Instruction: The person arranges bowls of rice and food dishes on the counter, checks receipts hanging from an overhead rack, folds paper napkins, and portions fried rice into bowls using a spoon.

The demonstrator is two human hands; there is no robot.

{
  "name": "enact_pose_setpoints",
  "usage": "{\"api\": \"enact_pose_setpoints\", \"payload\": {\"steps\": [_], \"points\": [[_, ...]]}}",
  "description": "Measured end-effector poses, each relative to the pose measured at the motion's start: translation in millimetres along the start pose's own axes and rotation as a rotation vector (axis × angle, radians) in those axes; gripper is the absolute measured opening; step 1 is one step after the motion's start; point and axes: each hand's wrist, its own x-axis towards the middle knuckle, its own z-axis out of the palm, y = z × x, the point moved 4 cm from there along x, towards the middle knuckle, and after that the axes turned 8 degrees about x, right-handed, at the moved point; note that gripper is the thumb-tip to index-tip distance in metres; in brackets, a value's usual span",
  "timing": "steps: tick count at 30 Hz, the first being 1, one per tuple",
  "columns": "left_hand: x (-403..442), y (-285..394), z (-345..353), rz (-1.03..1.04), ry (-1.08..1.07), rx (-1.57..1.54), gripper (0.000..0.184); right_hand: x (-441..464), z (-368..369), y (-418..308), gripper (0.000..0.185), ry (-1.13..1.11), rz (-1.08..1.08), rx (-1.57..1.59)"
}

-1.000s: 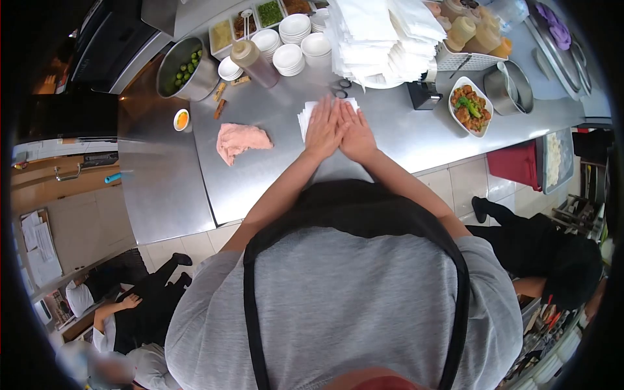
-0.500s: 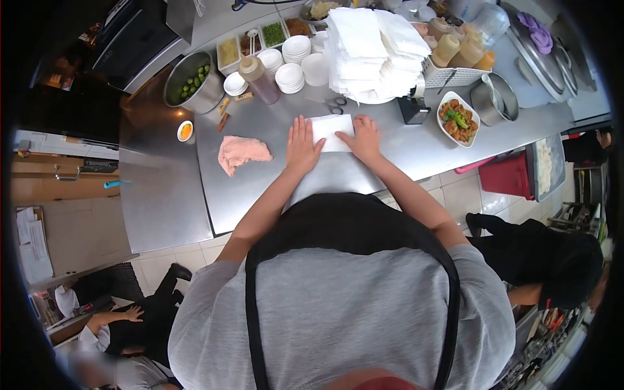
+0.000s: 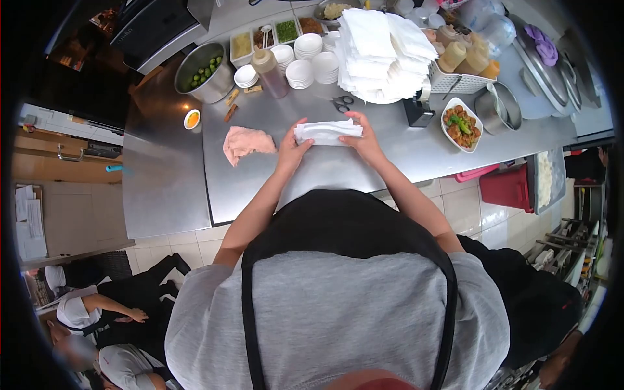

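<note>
A small stack of white paper napkins [image 3: 328, 132] is held between both hands above the steel counter [image 3: 253, 184]. My left hand [image 3: 292, 145] grips its left end, thumb on the near side. My right hand [image 3: 365, 140] grips the right end, its thumb pressed on the near face and its fingers behind. Left of my left hand lies a crumpled pink cloth [image 3: 247, 144]. Black-handled scissors [image 3: 342, 104] rest just beyond the napkins. A tall pile of white napkins [image 3: 383, 55] stands farther back.
A sauce bottle [image 3: 269, 73], stacked white bowls [image 3: 299, 74] and a pot of green vegetables [image 3: 205, 73] stand at the back left. To the right are a black dispenser [image 3: 419, 109], a dish of food [image 3: 462, 125] and a metal pot [image 3: 499, 107]. People are behind on both sides.
My hands were pressed together over the napkins, then spread flat at their sides. Now they hold the stack by its ends, raised and tilted. The person at right has moved closer.
</note>
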Motion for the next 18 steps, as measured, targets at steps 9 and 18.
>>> {"api": "enact_pose_setpoints", "payload": {"steps": [9,18], "points": [[-7.3,-5.8,14.5,-0.027,0.104,0.064,0.049,-3.4,7.3,28.9,0.067,0.172,-0.046,0.132],[-4.1,-6.6,9.7,0.120,0.093,0.022,0.047,-17.4,6.5,3.5,0.067,0.118,-0.120,0.111]]}}
